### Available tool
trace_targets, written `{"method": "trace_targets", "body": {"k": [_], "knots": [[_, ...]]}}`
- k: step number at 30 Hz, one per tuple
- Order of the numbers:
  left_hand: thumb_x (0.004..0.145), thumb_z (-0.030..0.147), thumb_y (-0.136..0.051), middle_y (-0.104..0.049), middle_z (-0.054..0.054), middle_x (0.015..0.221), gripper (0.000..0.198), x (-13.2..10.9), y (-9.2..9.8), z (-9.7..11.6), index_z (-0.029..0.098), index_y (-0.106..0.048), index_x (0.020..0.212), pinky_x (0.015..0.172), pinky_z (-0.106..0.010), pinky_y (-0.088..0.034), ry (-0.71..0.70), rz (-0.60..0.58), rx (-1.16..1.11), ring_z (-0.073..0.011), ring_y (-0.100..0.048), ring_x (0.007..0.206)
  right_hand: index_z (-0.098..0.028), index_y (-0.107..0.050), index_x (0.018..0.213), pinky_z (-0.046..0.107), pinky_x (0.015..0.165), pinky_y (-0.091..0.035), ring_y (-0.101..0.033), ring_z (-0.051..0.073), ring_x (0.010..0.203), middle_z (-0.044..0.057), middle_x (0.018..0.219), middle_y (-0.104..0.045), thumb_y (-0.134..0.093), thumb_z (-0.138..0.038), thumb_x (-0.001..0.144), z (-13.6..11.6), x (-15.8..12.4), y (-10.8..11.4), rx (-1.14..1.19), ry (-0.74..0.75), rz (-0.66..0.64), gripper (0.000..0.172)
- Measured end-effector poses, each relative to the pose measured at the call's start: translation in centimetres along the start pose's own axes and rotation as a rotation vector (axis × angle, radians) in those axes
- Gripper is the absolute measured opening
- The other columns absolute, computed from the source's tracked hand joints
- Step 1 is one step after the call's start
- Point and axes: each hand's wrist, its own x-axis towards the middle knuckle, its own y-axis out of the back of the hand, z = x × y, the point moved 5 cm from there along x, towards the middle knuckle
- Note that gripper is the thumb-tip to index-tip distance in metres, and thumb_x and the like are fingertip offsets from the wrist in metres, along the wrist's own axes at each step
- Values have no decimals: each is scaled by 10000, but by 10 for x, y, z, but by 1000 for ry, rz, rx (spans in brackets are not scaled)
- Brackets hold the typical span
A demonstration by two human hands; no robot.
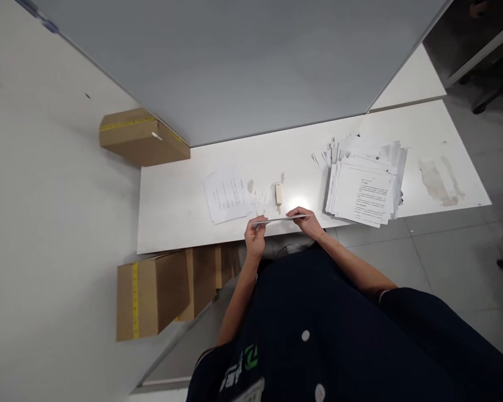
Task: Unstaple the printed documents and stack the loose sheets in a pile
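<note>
Both hands hold white paper (280, 219), seen nearly edge-on above the table's front edge; I cannot tell how many sheets it is. My left hand (255, 235) pinches its left end. At the right end, my right hand (305, 221) grips it between thumb and fingers. Just beyond the paper, a small cream oblong object (278, 194) lies on the table; its kind is unclear. To the left lies a thin stack of printed sheets (227, 196). A thick, uneven pile of printed papers (371, 187) sits to the right.
The long white table (167, 206) backs onto a grey partition (251, 72). One taped cardboard box (140, 139) stands at its far left corner. Several more cardboard boxes (146, 301) stand below its near left side. Tan stains (442, 181) mark the table's right end.
</note>
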Motion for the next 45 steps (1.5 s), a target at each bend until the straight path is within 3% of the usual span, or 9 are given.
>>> {"method": "trace_targets", "body": {"k": [3,10,16,24,28,32,36,41,45], "knots": [[708,214,-540,-621,-53,972,169,7,-7,-2,196,-583,871,933,-343,-367,-61,26,14,-194,-524,1048,-193,-582,800,314,815,-421,-563,175,921,41,958,-629,-438,-192,687,0,8,2,-28,102,59,183],[619,170,-519,-617,-29,835,198,21,-8,-51,178,-556,813,789,-314,-433,100,98,12,-173,-573,848,-170,-614,807,306,772,-431,-573,192,854,43,887,-644,-446,-212,668,28,22,-5,-71,71,100,222],[659,176,-527,-613,-33,870,121,23,-10,-47,188,-574,770,911,-337,-375,-15,52,20,-185,-546,969,-181,-613,800,306,829,-413,-563,182,922,42,941,-637,-450,-236,693,30,19,-4,-84,82,105,203],[701,213,-527,-626,-51,904,98,22,-13,-56,182,-602,756,940,-353,-350,19,21,13,-193,-539,1002,-164,-625,828,275,764,-439,-584,164,838,48,909,-646,-445,-255,712,39,18,-1,-171,63,89,234],[698,224,-529,-630,-38,825,104,22,-11,-63,170,-601,750,889,-340,-383,86,47,25,-184,-561,901,-157,-635,836,277,693,-452,-587,165,736,32,799,-653,-429,-273,736,38,17,-4,-251,66,60,257],[724,265,-513,-639,-46,864,185,24,-9,-68,160,-587,858,824,-323,-419,117,65,17,-174,-570,864,-181,-636,904,289,695,-442,-591,185,773,28,841,-662,-430,-284,768,19,17,-5,-357,112,37,267],[722,280,-536,-626,-54,879,249,26,-4,-77,158,-549,938,789,-305,-437,140,74,13,-156,-578,838,-209,-625,934,281,705,-407,-577,183,789,30,867,-652,-432,-221,786,-26,11,4,-499,192,-12,243],[704,276,-588,-538,-106,1073,535,19,13,-85,175,-374,1184,818,-299,-440,142,148,130,-159,-558,927,-163,-585,911,282,677,-349,-536,210,847,105,909,-609,-409,-119,797,-83,-5,4,-1201,232,-80,214],[727,261,-572,-404,-128,1265,638,13,14,-81,217,-266,1285,904,-316,-408,38,76,297,-176,-496,1058,-140,-560,892,298,656,-324,-533,222,821,125,858,-593,-403,-59,791,-81,-9,-10,-1404,139,-154,203]]}}
